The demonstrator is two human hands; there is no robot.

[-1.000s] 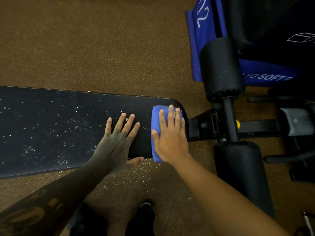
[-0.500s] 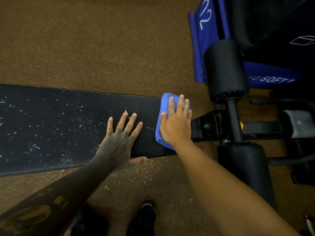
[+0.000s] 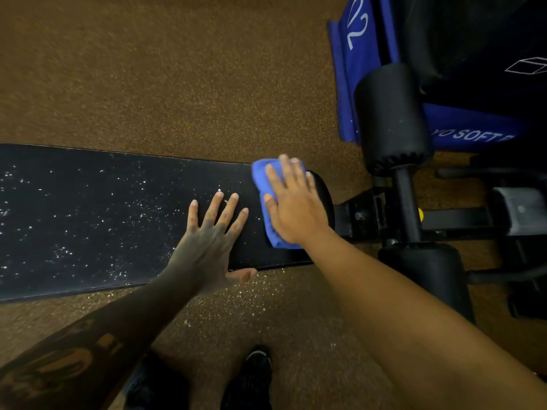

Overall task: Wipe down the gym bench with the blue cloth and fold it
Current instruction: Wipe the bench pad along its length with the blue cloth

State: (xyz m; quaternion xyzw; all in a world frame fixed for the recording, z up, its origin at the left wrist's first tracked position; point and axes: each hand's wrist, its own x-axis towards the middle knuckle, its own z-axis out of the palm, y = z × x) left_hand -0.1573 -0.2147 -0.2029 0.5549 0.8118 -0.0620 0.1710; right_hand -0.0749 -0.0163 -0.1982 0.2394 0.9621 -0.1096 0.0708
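Speckled brown floor is seen beneath the long black padded bench (image 3: 103, 214), which runs left to right. Its rounded right end is pressed by the right hand (image 3: 291, 208), flat on the crumpled blue cloth (image 3: 270, 232) (soft, bunched); the left hand (image 3: 207, 241) is splayed beside.

Black counter (image 3: 88, 220), white-speckled, on brown floor (image 3: 177, 69). Right hand (image 3: 293, 208) flat on blue cloth (image 3: 262, 173) at counter's rounded end. Left hand (image 3: 207, 247) splayed flat beside it. Black foam rollers (image 3: 390, 119) adjacent.
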